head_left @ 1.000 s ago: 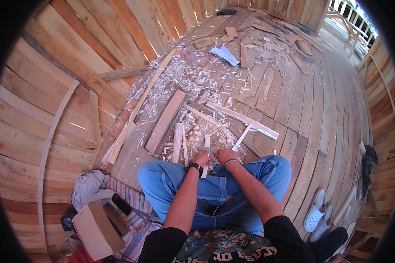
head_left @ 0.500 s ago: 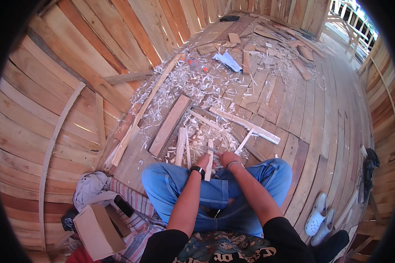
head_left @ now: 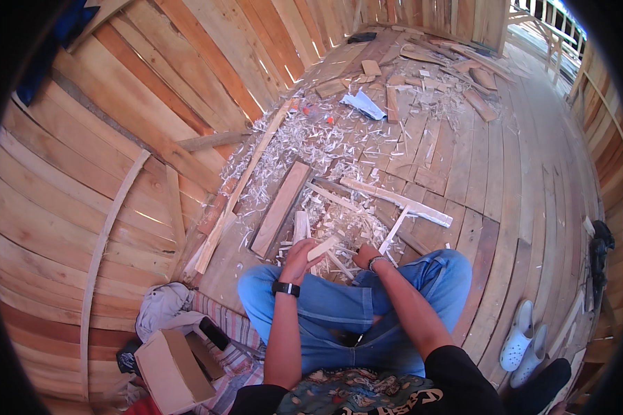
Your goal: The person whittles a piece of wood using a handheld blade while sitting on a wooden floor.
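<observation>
My left hand [head_left: 298, 261], a watch on its wrist, is closed round a short pale strip of wood [head_left: 324, 247] tilted up to the right. To the right of it, my right hand [head_left: 365, 256] is closed above my lap; what it grips, if anything, is too small to make out. Pale wood chips [head_left: 349, 225] are heaped on the floor just beyond both hands. Close to my left hand stands another pale piece of wood [head_left: 301, 226], and a thick reddish board [head_left: 282, 209] lies beyond it.
A white-edged batten [head_left: 398, 200] lies ahead, with a thin stick [head_left: 394, 230] against it. Shavings [head_left: 304, 142] and a blue-white sheet [head_left: 363, 105] are farther off. A cardboard box [head_left: 166, 370] and phone [head_left: 214, 333] are at left, pale clogs [head_left: 517, 339] at right.
My left hand has moved left and lifted the wood strip, which was upright between my hands and now tilts. My right hand has drawn slightly away from it. The view has shifted a little.
</observation>
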A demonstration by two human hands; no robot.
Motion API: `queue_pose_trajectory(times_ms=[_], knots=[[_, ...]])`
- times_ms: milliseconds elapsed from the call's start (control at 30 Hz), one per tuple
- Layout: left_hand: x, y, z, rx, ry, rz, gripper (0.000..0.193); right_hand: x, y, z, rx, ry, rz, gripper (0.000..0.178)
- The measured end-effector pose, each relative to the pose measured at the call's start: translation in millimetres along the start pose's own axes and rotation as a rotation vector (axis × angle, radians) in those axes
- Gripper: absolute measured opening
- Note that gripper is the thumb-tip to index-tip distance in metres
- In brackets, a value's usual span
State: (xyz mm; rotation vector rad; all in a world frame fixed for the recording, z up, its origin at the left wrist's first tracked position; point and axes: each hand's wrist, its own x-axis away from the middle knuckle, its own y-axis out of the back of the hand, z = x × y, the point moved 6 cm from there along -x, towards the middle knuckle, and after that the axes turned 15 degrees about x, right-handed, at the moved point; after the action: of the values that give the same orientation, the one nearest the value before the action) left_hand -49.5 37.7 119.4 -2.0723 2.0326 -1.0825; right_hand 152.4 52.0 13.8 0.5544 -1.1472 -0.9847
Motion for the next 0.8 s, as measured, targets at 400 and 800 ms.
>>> queue_pose_trajectory(times_ms=[400,800], knots=[[-42.6,28.6,-6.2,-0.694,-0.714,-0.31,0.021,27.2,-12.1,54.5,-0.305,0.336,-0.177,0.03],[-20.0,15.5,-3.2,-1.006,-0.543,-0.522,0.053,38.5,3.9,56.5,-0.275,0.18,-0.187,0.041]])
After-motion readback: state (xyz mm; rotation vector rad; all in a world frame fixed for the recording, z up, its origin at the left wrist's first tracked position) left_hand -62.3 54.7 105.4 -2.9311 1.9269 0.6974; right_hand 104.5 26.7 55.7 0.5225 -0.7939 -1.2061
